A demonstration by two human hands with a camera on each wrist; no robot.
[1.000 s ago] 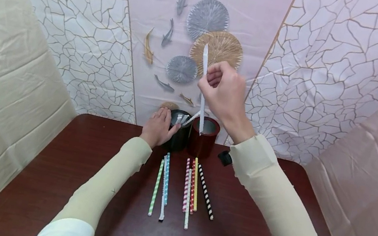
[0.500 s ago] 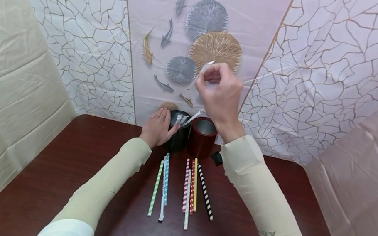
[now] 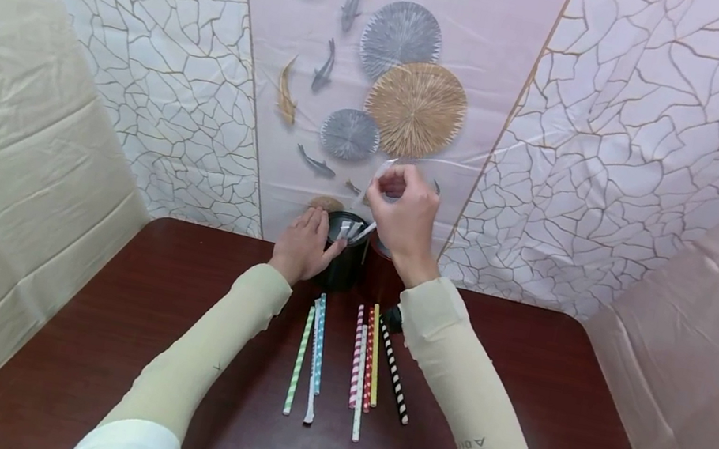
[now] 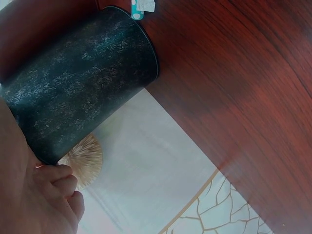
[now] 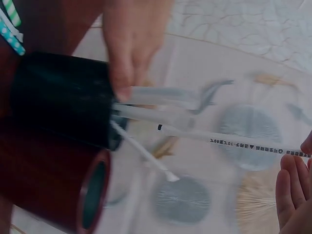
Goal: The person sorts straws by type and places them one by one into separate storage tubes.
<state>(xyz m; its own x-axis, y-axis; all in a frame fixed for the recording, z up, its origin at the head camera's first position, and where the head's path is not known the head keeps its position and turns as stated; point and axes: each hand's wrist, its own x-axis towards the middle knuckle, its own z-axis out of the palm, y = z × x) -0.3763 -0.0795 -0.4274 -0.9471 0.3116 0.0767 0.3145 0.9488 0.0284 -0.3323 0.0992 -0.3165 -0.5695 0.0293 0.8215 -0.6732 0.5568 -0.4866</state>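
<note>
My left hand (image 3: 303, 245) holds the black canister (image 3: 342, 274) at its rim, with the thumb across the near side and the fingers around the left and back. Several white-wrapped straws (image 5: 156, 114) stick out of that canister. Above its mouth, my right hand (image 3: 408, 213) pinches another paper-wrapped straw (image 5: 234, 138), printed with small dark text. In the right wrist view this straw's dark-tipped end points toward the black canister's opening. A dark red canister (image 5: 53, 170) stands beside the black one, partly hidden behind my right hand in the head view.
On the brown table (image 3: 476, 422) lie a green-striped straw (image 3: 299, 362), a blue dotted straw (image 3: 318, 362) and a wrapped straw (image 3: 310, 392). To their right lie a yellow straw (image 3: 375, 364), a black-and-white straw (image 3: 395, 375) and several others. A patterned backdrop (image 3: 377, 43) hangs behind.
My right hand has moved from above the red canister, leftward and down toward the black one. The straw in it has tilted from near upright to slanting. The left hand stays on the black canister.
</note>
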